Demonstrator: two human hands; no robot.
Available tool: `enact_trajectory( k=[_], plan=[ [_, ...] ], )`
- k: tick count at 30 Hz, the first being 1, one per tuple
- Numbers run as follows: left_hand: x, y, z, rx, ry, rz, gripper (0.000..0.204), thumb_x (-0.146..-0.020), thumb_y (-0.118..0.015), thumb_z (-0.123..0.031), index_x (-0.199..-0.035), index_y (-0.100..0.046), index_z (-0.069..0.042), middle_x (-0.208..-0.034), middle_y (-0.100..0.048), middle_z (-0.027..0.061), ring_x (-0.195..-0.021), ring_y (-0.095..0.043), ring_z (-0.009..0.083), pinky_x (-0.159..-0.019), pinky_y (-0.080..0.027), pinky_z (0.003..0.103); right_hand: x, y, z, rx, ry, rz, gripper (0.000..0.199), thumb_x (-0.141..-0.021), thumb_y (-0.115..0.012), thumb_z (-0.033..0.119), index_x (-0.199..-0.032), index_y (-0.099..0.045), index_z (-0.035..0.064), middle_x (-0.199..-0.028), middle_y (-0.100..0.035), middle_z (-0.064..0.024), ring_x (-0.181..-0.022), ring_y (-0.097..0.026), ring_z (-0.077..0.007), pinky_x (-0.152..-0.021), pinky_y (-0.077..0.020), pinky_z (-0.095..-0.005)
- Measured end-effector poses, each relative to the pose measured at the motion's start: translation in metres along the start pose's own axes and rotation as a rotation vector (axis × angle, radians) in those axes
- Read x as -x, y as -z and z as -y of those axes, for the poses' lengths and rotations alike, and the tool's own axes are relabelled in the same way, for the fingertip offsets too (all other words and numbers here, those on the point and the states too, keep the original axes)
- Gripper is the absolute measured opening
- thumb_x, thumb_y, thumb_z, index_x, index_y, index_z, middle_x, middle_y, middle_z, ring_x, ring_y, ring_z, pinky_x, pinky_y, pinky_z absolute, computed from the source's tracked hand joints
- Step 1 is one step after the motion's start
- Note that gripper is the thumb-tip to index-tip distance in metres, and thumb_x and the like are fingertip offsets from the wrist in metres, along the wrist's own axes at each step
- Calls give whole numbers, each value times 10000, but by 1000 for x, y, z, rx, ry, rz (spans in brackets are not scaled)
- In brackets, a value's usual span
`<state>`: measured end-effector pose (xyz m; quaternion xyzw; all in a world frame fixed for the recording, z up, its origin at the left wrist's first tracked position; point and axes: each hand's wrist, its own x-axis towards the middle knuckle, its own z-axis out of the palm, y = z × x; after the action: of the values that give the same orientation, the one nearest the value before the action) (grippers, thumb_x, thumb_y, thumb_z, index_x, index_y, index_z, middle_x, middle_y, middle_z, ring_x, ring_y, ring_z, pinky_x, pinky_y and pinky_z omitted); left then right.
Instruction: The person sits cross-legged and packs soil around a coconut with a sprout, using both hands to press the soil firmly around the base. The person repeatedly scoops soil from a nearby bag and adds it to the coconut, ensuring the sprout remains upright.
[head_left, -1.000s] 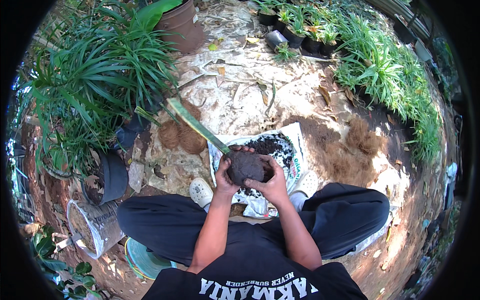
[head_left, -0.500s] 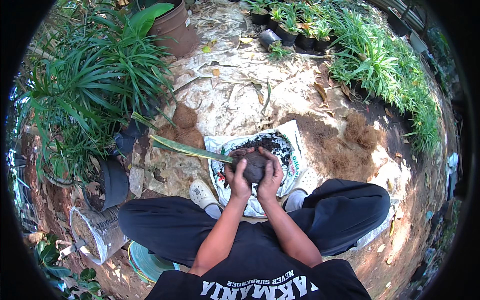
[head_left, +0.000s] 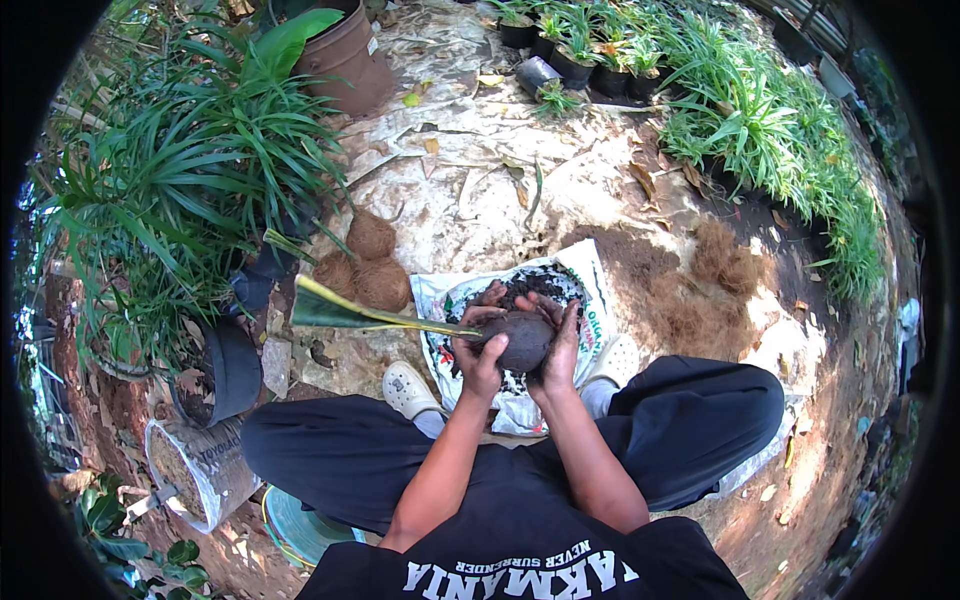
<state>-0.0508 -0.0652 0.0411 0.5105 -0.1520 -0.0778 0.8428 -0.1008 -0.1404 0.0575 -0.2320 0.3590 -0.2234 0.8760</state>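
A dark ball of soil (head_left: 522, 342) sits cupped between my two hands, above a white sack. Out of its left side a long leaf (head_left: 352, 312), green with a yellow edge, sticks out to the left. My left hand (head_left: 480, 352) is closed around the ball's left side, thumb on top near the leaf's base. Fingers of my right hand (head_left: 556, 350) wrap the right side. Both hands are smeared with soil. Beneath them the sack (head_left: 433, 300) lies flat, bearing loose black soil (head_left: 548, 280).
Round brown fibre balls (head_left: 372, 262) lie left of the sack, loose fibre (head_left: 715, 295) to its right. Bushy plants (head_left: 190, 160) and a black pot (head_left: 232, 370) stand left. Small potted plants (head_left: 590, 60) line the back right. A teal bucket (head_left: 305, 530) is by my left leg.
The ball has turned in my hands and shifted slightly right. Its leaf now shows more of its broad green face, and my fingers have changed their hold.
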Motion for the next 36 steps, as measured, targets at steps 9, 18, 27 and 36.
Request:
enact_trajectory(
  k=[9, 18, 27, 36],
  plan=[
    [9, -9, 3, 74, 45, -168, 169, -759, -536, -75, -847, -602, 53, -1024, -668, 221, -1026, -647, 293, -987, -472, 431, 1, -5, 5, 94, 18, 48, 675, -983, -397, 624, -1029, -636, -6, -1047, -675, -133, -953, -642, -215, -895, -510, -357],
    [-7, 5, -25, -209, -73, 266, 302, -802, -599, -155, -1001, -681, 57, -975, -721, 151, -994, -670, 272, -1071, -400, 462, 2, 5, 0, 26, -96, 58, 482, -1022, -465, 456, -977, -658, 17, -928, -689, -92, -807, -656, -163, -773, -539, -304],
    [-3, -16, -24, -112, -4, -99, 230, -864, -537, -111, -940, -654, 72, -924, -704, 159, -934, -675, 273, -1016, -442, 427, 3, 2, 3, 19, 63, 197, 657, -1008, -391, 565, -1235, -563, -27, -1158, -643, -139, -1068, -620, -216, -987, -471, -363],
    [4, -12, -16, -249, -153, 51, 209, -847, -525, -130, -828, -680, 9, -846, -720, 112, -909, -685, 250, -1074, -370, 469, 1, 11, -2, -30, -68, 204, 601, -1005, -386, 569, -1108, -607, 19, -1056, -655, -104, -959, -636, -193, -882, -512, -345]
  ],
)
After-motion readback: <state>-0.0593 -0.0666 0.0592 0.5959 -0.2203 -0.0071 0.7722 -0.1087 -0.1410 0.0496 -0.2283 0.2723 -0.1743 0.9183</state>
